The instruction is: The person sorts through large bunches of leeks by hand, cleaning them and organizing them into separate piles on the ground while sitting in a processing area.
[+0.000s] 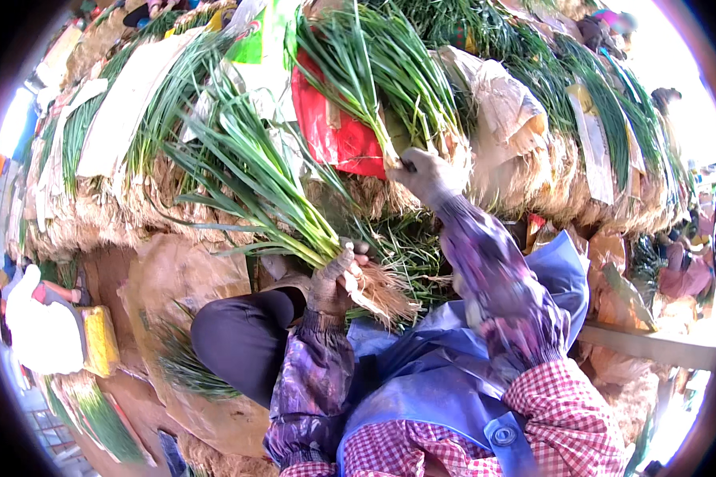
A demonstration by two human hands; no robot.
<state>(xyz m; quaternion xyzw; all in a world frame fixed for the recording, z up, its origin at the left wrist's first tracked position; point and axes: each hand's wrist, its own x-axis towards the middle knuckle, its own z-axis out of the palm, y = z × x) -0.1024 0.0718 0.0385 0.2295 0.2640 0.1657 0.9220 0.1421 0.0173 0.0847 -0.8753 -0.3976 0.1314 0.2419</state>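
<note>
My left hand (332,280), gloved, is closed around a bunch of green onions (294,208) near its root end. The long green leaves fan out up and to the left, and the pale brown roots hang out on the right of the fist. Farther ahead, my right hand (429,176), in a pale glove, pinches the lower stems of a few green onion stalks (358,83). They lean over a pile of green onions (414,83) beside a red plastic sheet (330,127). My right fingertips are partly hidden by the glove's back.
A long bank of stacked green onions with roots facing me (127,203) curves across the far side, partly covered by pale sacks (509,103). Loose leaves (398,238) lie before my lap. Brown sacking (179,274) covers the ground at left, near another person (44,326).
</note>
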